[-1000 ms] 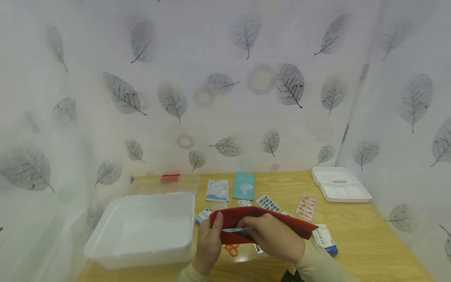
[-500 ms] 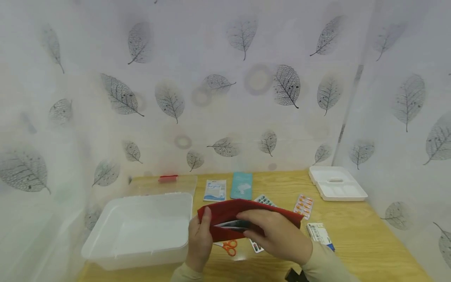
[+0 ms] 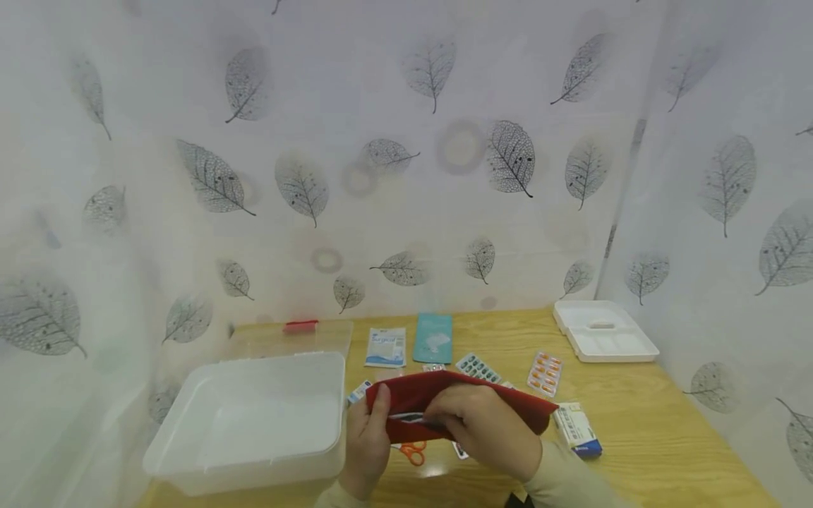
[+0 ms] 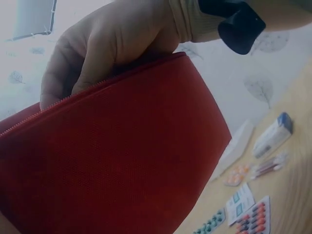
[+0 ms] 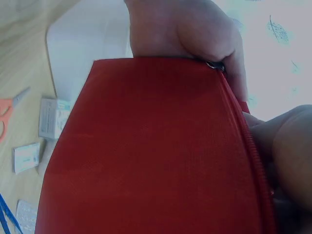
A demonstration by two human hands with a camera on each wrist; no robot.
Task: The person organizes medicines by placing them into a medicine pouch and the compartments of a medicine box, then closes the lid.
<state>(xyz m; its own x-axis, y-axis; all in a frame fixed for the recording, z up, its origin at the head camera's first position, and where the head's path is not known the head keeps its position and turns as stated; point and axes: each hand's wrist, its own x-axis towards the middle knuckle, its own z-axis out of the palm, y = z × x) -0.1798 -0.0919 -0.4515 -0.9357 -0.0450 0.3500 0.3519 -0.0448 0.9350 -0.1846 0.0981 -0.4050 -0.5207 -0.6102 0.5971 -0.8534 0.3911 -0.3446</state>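
A red zip pouch (image 4: 122,151) is held up over the table in front of me, its zipped mouth open. My left hand (image 3: 367,441) grips the pouch's left end, thumb on the near side, close to the zip pull seen in the right wrist view. My right hand (image 3: 485,427) reaches into the mouth with bent fingers. Its fingertips are hidden inside, so whether they pinch something cannot be told. A thin pale-edged item (image 3: 406,417) shows in the opening between the hands. Orange-handled scissors (image 3: 414,453) lie on the table beneath.
A large white bin (image 3: 254,423) stands left, a white compartment tray (image 3: 616,339) back right. Around the pouch lie an orange blister pack (image 3: 545,374), a green capsule blister pack (image 3: 478,367), a white-blue box (image 3: 578,430), a teal packet (image 3: 433,339) and a surgical packet (image 3: 385,347).
The pouch tipped and shifted left toward me, showing more of its inside, then came back slightly right and lower. My right hand stays in its mouth; the left keeps its grip.
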